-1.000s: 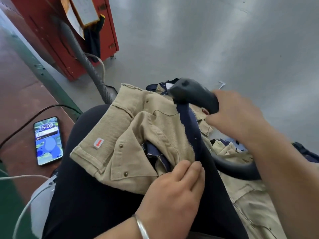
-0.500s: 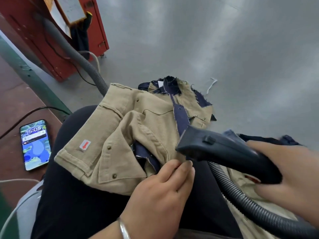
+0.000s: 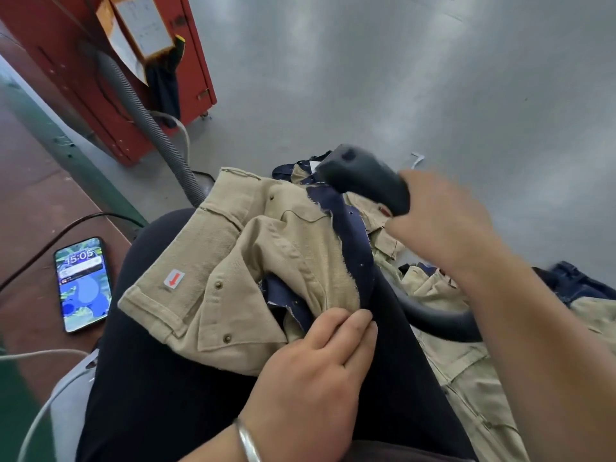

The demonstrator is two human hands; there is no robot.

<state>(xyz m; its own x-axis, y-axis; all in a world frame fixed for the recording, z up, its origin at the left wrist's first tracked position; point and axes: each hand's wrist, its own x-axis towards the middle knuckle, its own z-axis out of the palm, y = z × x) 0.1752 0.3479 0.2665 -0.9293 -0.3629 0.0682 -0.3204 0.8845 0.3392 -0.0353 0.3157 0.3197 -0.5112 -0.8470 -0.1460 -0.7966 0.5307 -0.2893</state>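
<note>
Seated worker's L hand [image 3: 313,371] lies low at centre, fingers together and pressed flat, while R arm stretches fwd, R hand [image 3: 443,221] curled round a nozzle [image 3: 363,181].

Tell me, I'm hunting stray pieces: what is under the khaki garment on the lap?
The khaki garment lies on the dark-clad thigh. Navy fabric peeks from under its folded flap, by the left hand. How far it runs beneath is covered.

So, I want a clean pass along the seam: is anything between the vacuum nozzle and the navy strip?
Nothing visible. The vacuum nozzle, gripped by the right hand, sits at the far end of the navy strip on the khaki garment; the left hand presses its near end, leaving the stretch between bare.
</note>
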